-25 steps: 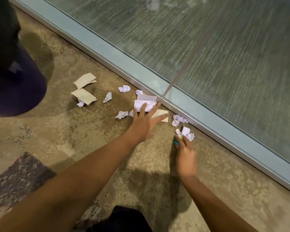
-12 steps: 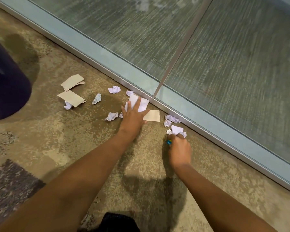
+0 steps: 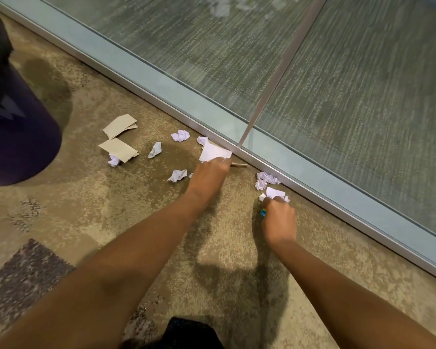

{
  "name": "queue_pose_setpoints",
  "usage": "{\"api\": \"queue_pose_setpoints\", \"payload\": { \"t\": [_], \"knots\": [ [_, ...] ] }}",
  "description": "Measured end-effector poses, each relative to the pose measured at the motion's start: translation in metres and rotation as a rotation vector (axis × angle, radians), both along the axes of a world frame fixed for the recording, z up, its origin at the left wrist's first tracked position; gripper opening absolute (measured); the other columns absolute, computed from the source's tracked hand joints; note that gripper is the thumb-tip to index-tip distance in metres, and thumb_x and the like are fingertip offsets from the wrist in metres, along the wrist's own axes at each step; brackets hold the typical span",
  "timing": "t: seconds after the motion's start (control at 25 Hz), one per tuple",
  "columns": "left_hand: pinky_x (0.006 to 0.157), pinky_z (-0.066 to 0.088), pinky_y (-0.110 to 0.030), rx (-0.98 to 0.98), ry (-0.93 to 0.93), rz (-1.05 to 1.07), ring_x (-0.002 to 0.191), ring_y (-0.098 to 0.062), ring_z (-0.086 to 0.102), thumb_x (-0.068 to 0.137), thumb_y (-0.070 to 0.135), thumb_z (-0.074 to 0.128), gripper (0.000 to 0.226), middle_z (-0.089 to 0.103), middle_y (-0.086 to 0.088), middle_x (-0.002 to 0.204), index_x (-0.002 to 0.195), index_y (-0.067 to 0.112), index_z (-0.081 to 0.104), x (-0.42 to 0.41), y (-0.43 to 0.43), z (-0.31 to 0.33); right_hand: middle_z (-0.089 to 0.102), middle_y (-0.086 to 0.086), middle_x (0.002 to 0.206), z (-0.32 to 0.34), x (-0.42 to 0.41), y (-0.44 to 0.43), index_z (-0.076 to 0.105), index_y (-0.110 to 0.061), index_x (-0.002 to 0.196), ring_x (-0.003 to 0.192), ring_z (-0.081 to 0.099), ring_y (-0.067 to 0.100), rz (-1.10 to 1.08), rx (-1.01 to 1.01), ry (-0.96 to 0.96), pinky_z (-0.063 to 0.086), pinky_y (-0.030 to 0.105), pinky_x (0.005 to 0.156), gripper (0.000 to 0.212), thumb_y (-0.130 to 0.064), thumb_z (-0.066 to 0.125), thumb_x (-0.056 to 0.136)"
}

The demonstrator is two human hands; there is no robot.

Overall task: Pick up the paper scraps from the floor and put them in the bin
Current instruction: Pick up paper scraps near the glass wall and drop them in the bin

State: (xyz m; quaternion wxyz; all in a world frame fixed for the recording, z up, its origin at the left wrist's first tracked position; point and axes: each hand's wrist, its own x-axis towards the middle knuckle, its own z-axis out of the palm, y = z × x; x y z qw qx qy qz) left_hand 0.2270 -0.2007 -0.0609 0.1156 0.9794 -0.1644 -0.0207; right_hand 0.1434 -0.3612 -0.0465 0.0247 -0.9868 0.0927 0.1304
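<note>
right hand [image 3: 278, 217]: nearest me, fingers curled round a small white scrap [image 3: 275, 192], just beside the glass wall's frame [image 3: 312, 182]
left hand [image 3: 209, 172]: further out, gripping a flat white sheet [image 3: 214, 152]
loose scraps: crumpled balls [image 3: 178, 175] and brown card pieces [image 3: 118, 149] trail leftwards on the floor [image 3: 98, 197]
bin [image 3: 18, 142]: far left, so my left hand's closer, I reckon

A glass partition [image 3: 363, 84] on a metal rail [image 3: 363, 222] borders tan carpet [image 3: 98, 197] with a darker patch [image 3: 23, 273].

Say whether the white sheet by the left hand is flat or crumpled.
Flat: the white sheet shows straight edges and a smooth face; the left hand grips its near edge.
</note>
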Motion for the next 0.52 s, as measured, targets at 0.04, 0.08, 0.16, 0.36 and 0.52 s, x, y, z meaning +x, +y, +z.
{"api": "queue_pose_setpoints", "payload": {
  "t": [0.04, 0.08, 0.16, 0.36, 0.52],
  "knots": [
    [0.075, 0.051, -0.041, -0.069, -0.009, 0.035, 0.094, -0.037, 0.064, 0.091, -0.006, 0.044, 0.034, 0.065, -0.018, 0.108, 0.121, 0.004, 0.054, -0.001, 0.001, 0.004, 0.063, 0.014, 0.106, 0.001, 0.000, 0.000, 0.064, -0.006, 0.112, 0.094, 0.062, 0.033, -0.005, 0.001, 0.001, 0.048, 0.034, 0.073, 0.034, 0.010, 0.050, 0.085],
    [0.072, 0.051, -0.041, -0.141, -0.001, 0.067, 0.089, -0.035, 0.065, 0.090, -0.005, 0.047, 0.032, 0.066, -0.017, 0.102, 0.118, 0.005, 0.056, -0.004, 0.002, 0.007, 0.063, 0.014, 0.106, 0.001, 0.001, 0.001, 0.063, -0.006, 0.111, 0.093, 0.062, 0.032, -0.011, 0.004, -0.001, 0.048, 0.034, 0.073, 0.033, 0.010, 0.050, 0.085],
    [0.067, 0.052, -0.034, -0.276, -0.002, 0.134, 0.080, -0.027, 0.066, 0.088, -0.002, 0.055, 0.027, 0.069, -0.013, 0.092, 0.113, 0.009, 0.061, -0.015, 0.006, 0.018, 0.062, 0.014, 0.105, 0.003, 0.000, 0.001, 0.063, -0.005, 0.111, 0.093, 0.062, 0.032, -0.010, 0.007, 0.004, 0.048, 0.033, 0.073, 0.032, 0.010, 0.050, 0.086],
    [0.061, 0.038, -0.014, -0.660, 0.072, 0.504, 0.069, -0.011, 0.056, 0.095, 0.006, 0.049, 0.022, 0.070, -0.009, 0.089, 0.107, 0.005, 0.067, -0.059, 0.039, 0.070, 0.063, 0.014, 0.105, 0.004, -0.001, 0.002, 0.065, -0.006, 0.106, 0.094, 0.062, 0.031, -0.008, 0.017, 0.026, 0.050, 0.035, 0.075, 0.029, 0.009, 0.053, 0.084],
    [0.058, 0.041, -0.002, -0.798, 0.075, 0.682, 0.064, 0.001, 0.052, 0.095, 0.003, 0.047, 0.026, 0.064, -0.004, 0.094, 0.115, 0.003, 0.064, -0.093, 0.081, 0.118, 0.067, 0.014, 0.109, 0.016, -0.005, 0.002, 0.070, -0.010, 0.109, 0.096, 0.063, 0.028, -0.149, 0.136, 0.020, 0.052, 0.035, 0.082, 0.029, 0.003, 0.061, 0.085]
  ]
}}
